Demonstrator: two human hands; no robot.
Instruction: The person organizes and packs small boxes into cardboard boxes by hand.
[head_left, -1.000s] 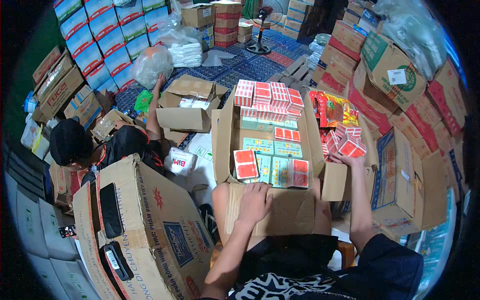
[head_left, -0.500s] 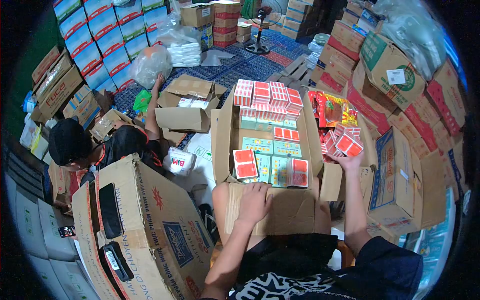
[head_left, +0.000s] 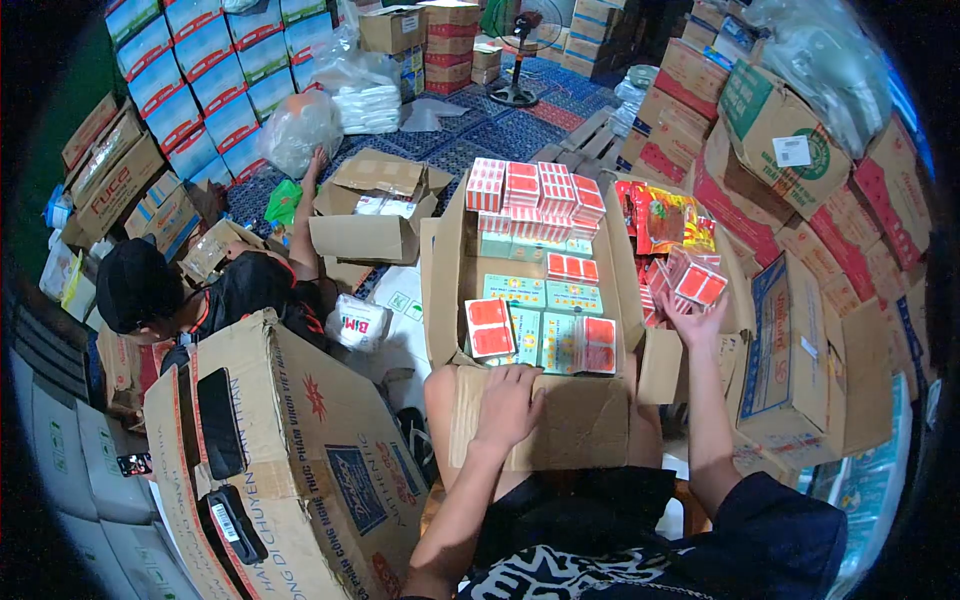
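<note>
My left hand (head_left: 510, 405) lies flat on the near flap (head_left: 575, 415) of a long open carton, fingers stretched out. Inside that carton, red-and-white packs (head_left: 540, 190) are stacked at the far end over pale green boxes (head_left: 515, 290). Two more red-topped packs, a left one (head_left: 490, 328) and a right one (head_left: 597, 345), sit nearer me. To the right, my right hand (head_left: 693, 320) reaches into another open carton with its fingers spread against the near side of a loose pile of red-and-white packs (head_left: 700, 285). Red-and-yellow food bags (head_left: 665, 218) lie just beyond them.
A tall carton (head_left: 290, 440) with a black phone (head_left: 221, 420) on top stands at my left. Behind it a person in a black cap (head_left: 140, 285) reaches toward a plastic bag (head_left: 303, 133). Stacked cartons (head_left: 840, 190) rise on the right; a fan (head_left: 517, 60) stands far back.
My right hand has shifted slightly, and more of its spread fingers show. The front red-and-white packs beside it have moved and tilted a little. My left hand stays put.
</note>
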